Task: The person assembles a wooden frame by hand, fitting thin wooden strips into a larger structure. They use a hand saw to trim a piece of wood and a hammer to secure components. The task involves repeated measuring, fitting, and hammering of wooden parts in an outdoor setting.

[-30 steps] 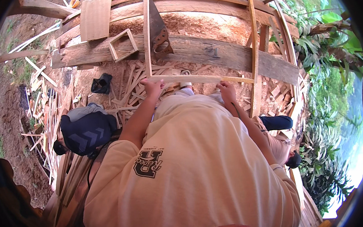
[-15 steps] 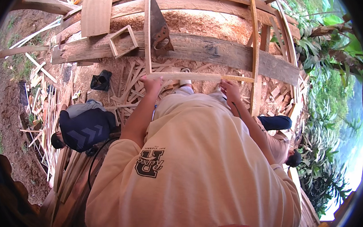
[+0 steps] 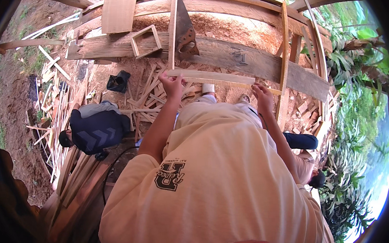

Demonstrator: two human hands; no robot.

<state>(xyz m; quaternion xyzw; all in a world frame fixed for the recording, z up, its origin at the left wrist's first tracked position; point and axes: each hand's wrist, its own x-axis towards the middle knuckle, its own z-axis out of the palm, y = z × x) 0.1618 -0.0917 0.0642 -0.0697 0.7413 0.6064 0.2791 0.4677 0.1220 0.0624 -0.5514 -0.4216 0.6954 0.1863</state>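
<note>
A pale, flat wooden strip [image 3: 216, 77] spans the gap between my two hands, a little above a thinner crosspiece [image 3: 232, 85]. My left hand [image 3: 172, 84] pinches the strip's left end between thumb and fingers. At the right end, the curled fingers of my right hand [image 3: 263, 97] close on the strip's tip, partly hiding the contact. Two long upright battens, the left one [image 3: 174, 31] and the right one [image 3: 284, 49], stand at either end of the crosspiece. Beside the left batten rests a handsaw [image 3: 185, 33] with a brown wooden handle.
A weathered plank [image 3: 219, 53] crosses ahead, bearing a small open wooden frame [image 3: 146, 41]. A flat board [image 3: 119, 12] leans behind it. Offcuts and a black bag [image 3: 118, 82] lie on the sawdust-covered ground. One person [image 3: 95, 130] crouches at left, another [image 3: 301, 155] at right.
The wooden strip has come up off the crosspiece at its left end, and my left hand has closed on it. My right hand has shifted right. The whole view has swung slightly left.
</note>
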